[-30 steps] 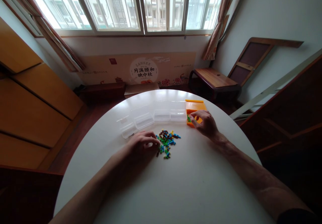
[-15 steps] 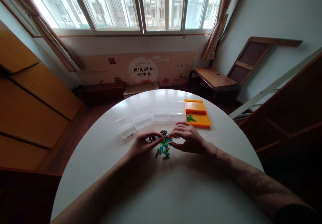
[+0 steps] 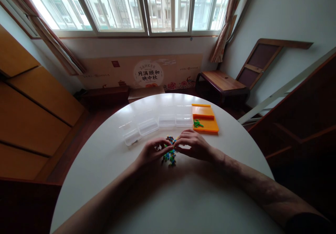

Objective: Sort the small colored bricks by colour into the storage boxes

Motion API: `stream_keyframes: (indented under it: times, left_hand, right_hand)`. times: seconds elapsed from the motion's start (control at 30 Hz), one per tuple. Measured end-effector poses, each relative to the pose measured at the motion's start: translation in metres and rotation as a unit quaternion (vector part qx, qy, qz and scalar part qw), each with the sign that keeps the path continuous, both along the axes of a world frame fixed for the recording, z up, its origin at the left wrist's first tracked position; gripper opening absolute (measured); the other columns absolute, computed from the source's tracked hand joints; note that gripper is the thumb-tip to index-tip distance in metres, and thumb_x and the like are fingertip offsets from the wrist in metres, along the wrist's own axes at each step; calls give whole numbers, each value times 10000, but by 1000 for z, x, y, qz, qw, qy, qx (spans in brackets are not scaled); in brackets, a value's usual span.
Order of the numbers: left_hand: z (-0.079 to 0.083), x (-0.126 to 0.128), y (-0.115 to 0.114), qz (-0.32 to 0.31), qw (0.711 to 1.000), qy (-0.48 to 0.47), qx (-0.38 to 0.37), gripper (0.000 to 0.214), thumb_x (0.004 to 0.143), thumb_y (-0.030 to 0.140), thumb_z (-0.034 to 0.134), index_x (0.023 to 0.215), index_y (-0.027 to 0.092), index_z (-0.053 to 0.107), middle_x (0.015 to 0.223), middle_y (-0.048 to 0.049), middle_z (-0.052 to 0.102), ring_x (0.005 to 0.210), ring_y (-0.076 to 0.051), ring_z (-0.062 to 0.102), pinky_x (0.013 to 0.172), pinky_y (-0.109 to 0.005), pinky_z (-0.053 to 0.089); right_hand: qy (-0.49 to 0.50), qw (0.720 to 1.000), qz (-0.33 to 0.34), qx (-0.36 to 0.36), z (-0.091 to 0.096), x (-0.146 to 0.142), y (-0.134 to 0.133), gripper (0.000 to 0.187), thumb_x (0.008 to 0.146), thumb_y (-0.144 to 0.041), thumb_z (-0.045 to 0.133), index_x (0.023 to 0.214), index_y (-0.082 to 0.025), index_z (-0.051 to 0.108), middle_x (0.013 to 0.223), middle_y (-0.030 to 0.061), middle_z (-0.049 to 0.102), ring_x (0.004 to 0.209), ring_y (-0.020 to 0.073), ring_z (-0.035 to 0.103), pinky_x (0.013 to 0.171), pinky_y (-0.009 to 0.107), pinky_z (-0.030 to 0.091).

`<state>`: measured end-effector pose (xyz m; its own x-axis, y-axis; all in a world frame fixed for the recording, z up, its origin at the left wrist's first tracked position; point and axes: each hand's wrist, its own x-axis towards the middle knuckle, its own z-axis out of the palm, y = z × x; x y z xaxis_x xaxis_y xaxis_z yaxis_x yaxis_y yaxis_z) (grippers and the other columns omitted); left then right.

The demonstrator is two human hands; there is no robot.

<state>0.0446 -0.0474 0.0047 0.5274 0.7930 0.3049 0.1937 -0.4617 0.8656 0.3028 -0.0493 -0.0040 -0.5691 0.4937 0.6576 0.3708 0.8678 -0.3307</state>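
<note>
A loose pile of small coloured building bricks [image 3: 170, 159], green, blue, yellow and dark, lies on the white round table [image 3: 183, 199]. Over the pile's left side is my left hand [image 3: 153, 150], thumb and forefinger pinched. My right hand [image 3: 193, 145] meets it from the right with its fingertips also pinched. The two sets of fingertips almost touch above the bricks. Whatever sits between them is too small to name. Just beyond my right hand, green pieces [image 3: 198, 123] lie in the front part of an orange tray [image 3: 210, 124].
Clear plastic boxes with raised lids stand in a curved row behind the pile, among them a left box [image 3: 132, 137], a tilted one [image 3: 148, 127] and a right one [image 3: 184, 121]. Past the table are a wooden chair [image 3: 223, 80] and a printed cardboard panel [image 3: 126, 66].
My right hand has moved slightly left and its thumb and fingers have closed together. The fingertips of both hands have come together over the pile. The camera view has shifted a little.
</note>
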Motion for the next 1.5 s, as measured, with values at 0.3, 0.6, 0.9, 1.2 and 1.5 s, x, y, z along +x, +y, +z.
stream_keyframes:
  times: [0.3, 0.6, 0.9, 1.2, 1.5]
  left_hand:
    - [-1, 2, 0, -1, 999, -9, 51, 191, 1006, 364, 796, 954, 183, 829, 897, -50, 820, 807, -167, 730, 785, -274, 563]
    - [-1, -28, 14, 13, 983, 36, 180, 113, 1016, 271, 765, 1067, 197, 833, 932, -74, 801, 694, -131, 668, 713, -273, 566]
    - [6, -42, 12, -54, 962, 138, 228, 91, 975, 288, 768, 1015, 247, 839, 933, -46, 788, 783, -149, 693, 820, -294, 547]
    - [2, -44, 12, -77, 955, 175, 227, 151, 932, 278, 782, 1063, 298, 855, 1008, -42, 800, 860, -170, 716, 841, -299, 554]
    - [-2, -42, 12, -59, 950, 185, 243, 90, 935, 317, 796, 1001, 290, 850, 986, -32, 800, 835, -161, 709, 851, -293, 542]
  right_hand:
    - [-5, 1000, -3, -9, 5, -2, -3, 42, 1051, -261, 699, 1054, -261, 741, 940, 16, 810, 853, 175, 744, 949, 369, 535]
    - [64, 978, -196, -39, 4, 37, 13, 98, 1037, -278, 689, 961, -243, 740, 866, 19, 763, 779, 200, 694, 858, 376, 514]
    - [18, 915, -398, -66, -14, 93, 42, 201, 982, -381, 655, 891, -225, 745, 913, 66, 800, 880, 275, 733, 912, 431, 501]
    - [25, 913, -400, -79, -18, 88, 42, 234, 984, -415, 634, 930, -219, 750, 945, 83, 799, 848, 264, 705, 897, 426, 515]
    - [26, 921, -381, -82, -19, 86, 41, 244, 1004, -421, 634, 913, -221, 740, 929, 63, 792, 816, 246, 699, 902, 422, 509]
